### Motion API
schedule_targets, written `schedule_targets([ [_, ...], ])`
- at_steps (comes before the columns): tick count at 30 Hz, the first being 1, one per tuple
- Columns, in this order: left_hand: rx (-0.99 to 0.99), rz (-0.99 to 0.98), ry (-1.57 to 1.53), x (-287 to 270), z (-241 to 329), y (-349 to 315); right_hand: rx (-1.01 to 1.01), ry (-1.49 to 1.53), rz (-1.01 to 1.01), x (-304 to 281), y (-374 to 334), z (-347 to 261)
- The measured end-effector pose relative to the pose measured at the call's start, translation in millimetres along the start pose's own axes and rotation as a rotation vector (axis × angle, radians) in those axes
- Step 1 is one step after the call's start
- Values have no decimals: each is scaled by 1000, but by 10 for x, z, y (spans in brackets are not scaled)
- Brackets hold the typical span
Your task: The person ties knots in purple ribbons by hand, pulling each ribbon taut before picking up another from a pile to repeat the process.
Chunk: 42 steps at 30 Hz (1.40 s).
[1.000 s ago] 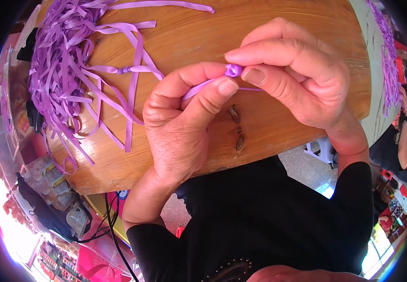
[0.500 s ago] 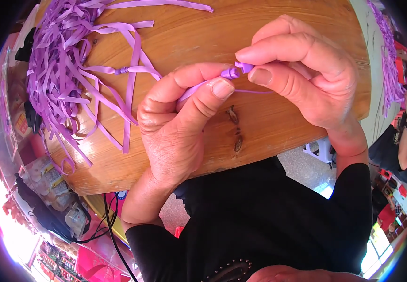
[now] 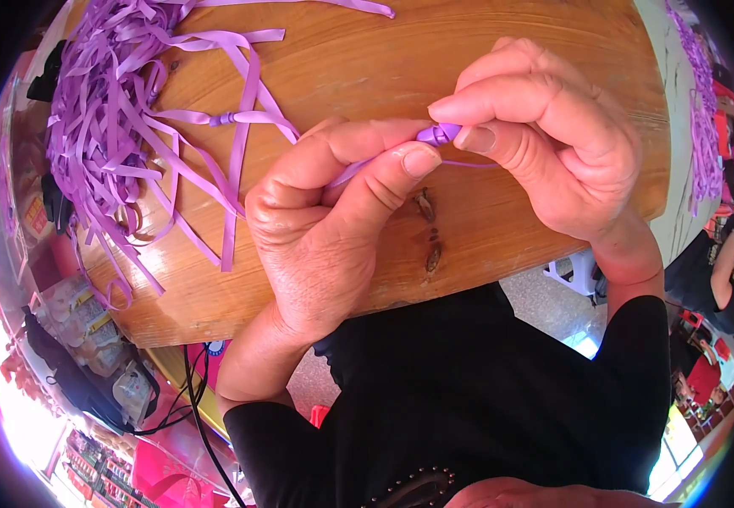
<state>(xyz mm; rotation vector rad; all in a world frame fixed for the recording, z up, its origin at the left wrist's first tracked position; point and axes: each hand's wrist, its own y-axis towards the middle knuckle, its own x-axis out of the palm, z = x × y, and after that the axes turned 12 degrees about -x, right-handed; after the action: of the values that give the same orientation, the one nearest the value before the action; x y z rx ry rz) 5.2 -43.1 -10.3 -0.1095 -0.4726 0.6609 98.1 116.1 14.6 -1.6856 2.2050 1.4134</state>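
Above the wooden table, my left hand (image 3: 325,212) pinches one half of a small purple breakaway buckle (image 3: 437,135) between thumb and forefinger. From it a lilac ribbon runs back into that hand. My right hand (image 3: 566,140) grips the other half between thumb and fingertips, the remaining fingers curled. Both halves now meet end to end; whether they are fully clicked together I cannot tell. A thin strand of ribbon (image 3: 473,164) passes beneath the right thumb. Left of my hands, another ribbon bears a joined purple buckle (image 3: 222,118).
A tangled heap of lilac ribbons (image 3: 109,110) covers the left part of the wooden table (image 3: 342,68). More purple ribbons (image 3: 704,127) hang over a pale marbled surface (image 3: 680,229) on the right, where a co-worker's arm (image 3: 729,262) shows. Black cables (image 3: 191,406) dangle below the table's left edge.
The two buckle halves, slightly apart before, have come together. My left hand has shifted a little to the right with its half; my right hand has barely moved.
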Motion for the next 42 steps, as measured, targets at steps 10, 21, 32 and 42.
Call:
schedule_targets([
  [10,-1,36,25,7,-6,-22,-87,-50,-21,8,-27,30],
  [21,-47,22,-2,20,32,-64,-185,-155,-41,39,-53,-11],
  [32,-46,87,-21,63,69,-72,-20,38,-88,-15,54,-52],
  [42,-122,84,-56,61,75,-46,-180,-83,-104,-25,-8,52],
])
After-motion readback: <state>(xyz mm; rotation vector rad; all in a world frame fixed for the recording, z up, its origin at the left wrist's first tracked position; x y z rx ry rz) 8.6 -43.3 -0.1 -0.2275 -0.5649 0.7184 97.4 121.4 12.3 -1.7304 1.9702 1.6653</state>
